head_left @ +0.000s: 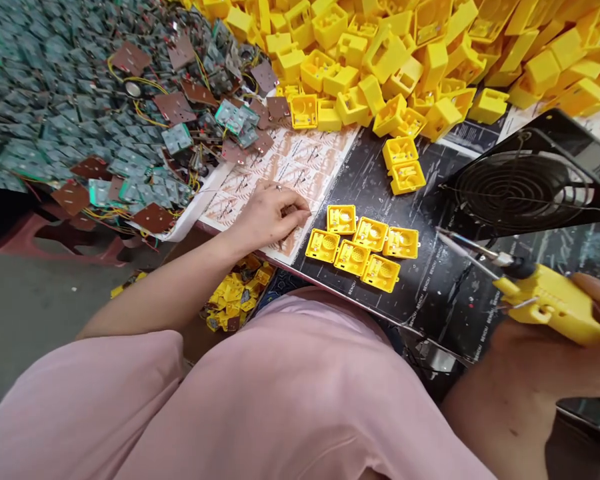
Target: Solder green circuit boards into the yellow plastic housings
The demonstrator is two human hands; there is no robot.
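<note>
My left hand (270, 215) rests over the patterned sheet at the left edge of the black mat. Its thumb and forefinger are pinched together on a thin strand, apparently solder wire, that barely shows at the fingertips. At the right, my right hand (545, 347) is wrapped round a yellow soldering gun (555, 303), partly cut off by the frame edge. The gun's metal tip points left toward several small open yellow cases (351, 258), grouped in two rows on the mat with metal parts inside. The tip is apart from them.
Two joined yellow cases (404, 165) lie farther back, before a big heap of yellow cases (360, 60). Circuit boards with wires (90, 100) pile up at the left. A black fan (520, 183) stands at the right. Below the table edge are more yellow parts (237, 293).
</note>
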